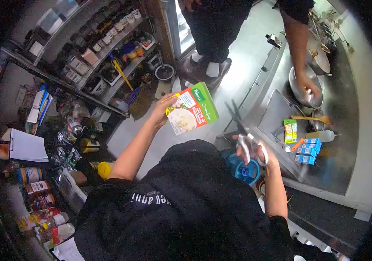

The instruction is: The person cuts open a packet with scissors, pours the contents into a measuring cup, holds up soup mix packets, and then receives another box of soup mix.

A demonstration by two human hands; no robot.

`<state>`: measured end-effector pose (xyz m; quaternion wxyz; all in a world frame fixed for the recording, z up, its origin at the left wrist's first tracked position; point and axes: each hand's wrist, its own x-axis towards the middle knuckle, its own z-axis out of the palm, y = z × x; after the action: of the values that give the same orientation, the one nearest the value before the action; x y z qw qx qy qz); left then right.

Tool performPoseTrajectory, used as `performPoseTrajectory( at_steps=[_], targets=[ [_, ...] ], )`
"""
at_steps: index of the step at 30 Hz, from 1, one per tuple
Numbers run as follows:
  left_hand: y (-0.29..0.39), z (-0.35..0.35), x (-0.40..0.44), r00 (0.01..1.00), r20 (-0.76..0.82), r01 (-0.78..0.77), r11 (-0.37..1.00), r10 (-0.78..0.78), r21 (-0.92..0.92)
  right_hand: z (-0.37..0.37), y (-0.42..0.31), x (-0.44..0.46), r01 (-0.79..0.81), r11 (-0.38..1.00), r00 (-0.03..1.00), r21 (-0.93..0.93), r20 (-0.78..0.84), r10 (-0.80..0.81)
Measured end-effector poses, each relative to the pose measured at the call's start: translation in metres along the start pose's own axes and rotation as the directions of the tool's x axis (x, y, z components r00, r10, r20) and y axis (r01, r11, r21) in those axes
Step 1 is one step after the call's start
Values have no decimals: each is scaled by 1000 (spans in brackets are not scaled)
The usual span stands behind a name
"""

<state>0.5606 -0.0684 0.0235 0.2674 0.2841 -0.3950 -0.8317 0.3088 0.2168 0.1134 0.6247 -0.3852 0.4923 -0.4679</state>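
My left hand (162, 112) grips the left edge of a Knorr cream of mushroom soup packet (193, 108), green and orange with a picture of a bowl on it. Its printed face is turned up towards me. To the right, my right hand (260, 153) has its fingers in the white handles of a pair of scissors (243, 126). The blades point up and away, apart from the packet, and are somewhat blurred. Below the scissors stands a blue water jug (242, 169), partly hidden by my right hand and body.
Another person's hand (308, 87) reaches into a metal bowl (297, 85) on the steel counter (338, 161). A second soup packet (290, 131), blue cartons (308, 151), a wooden spoon (318, 118) and a squeeze bottle (326, 136) lie there. Loaded shelves (105, 54) line the left.
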Motion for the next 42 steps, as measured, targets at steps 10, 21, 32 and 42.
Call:
performPoseTrajectory(
  at_steps=[10,21,32,42],
  targets=[
    [15,-22,-18,999,-4,-40,998,40,-58,19,-20,23,-251,952,953,-177,124,275],
    [16,-39,-19,998,36,-46,993,50,-109,26,-24,15,-343,924,922,-172,129,366],
    [17,-39,-17,998,53,-20,991,27,-129,28,-24,15,-328,936,926,-130,155,345],
    [18,-38,-18,995,94,-11,991,24,-130,30,-39,20,-312,927,920,-209,178,350]
  ],
)
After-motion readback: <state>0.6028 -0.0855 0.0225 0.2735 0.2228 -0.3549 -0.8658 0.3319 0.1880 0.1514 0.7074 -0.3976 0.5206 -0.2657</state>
